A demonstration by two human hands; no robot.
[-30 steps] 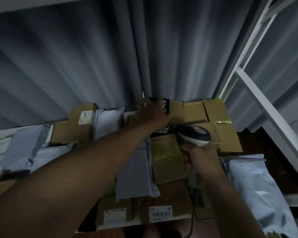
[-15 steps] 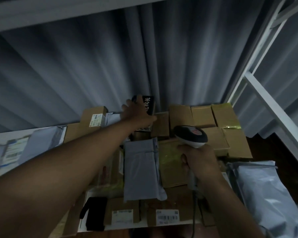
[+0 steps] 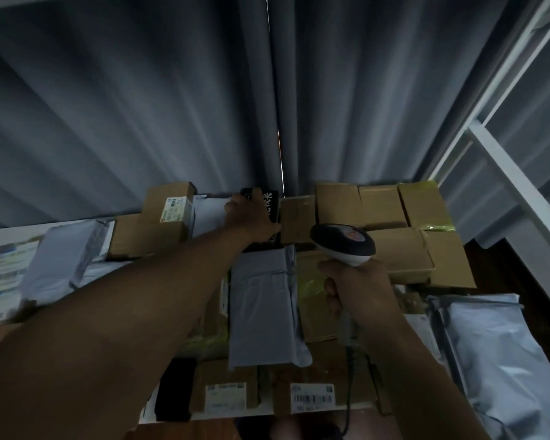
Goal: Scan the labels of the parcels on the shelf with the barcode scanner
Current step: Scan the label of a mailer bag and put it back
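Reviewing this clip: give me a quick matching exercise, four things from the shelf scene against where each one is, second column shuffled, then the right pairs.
Things:
1. barcode scanner
2. black parcel
3. grey mailer
4. barcode-labelled box

Places:
A. front edge of the shelf
B. gripped in the right hand
C. at the back by the curtain, under the left hand
D. flat in the middle, between the arms

Pairs: 1-B, 2-C, 3-D, 4-A

Your left fingers [image 3: 235,204] sit on the parcel [image 3: 269,201] at the back of the shelf [image 3: 204,416]. Boxes [image 3: 381,206] are packed just right of them, a labelled box [image 3: 172,206] just left, and a mailer [image 3: 264,309] lies nearer you, left of your scanner [image 3: 343,244].
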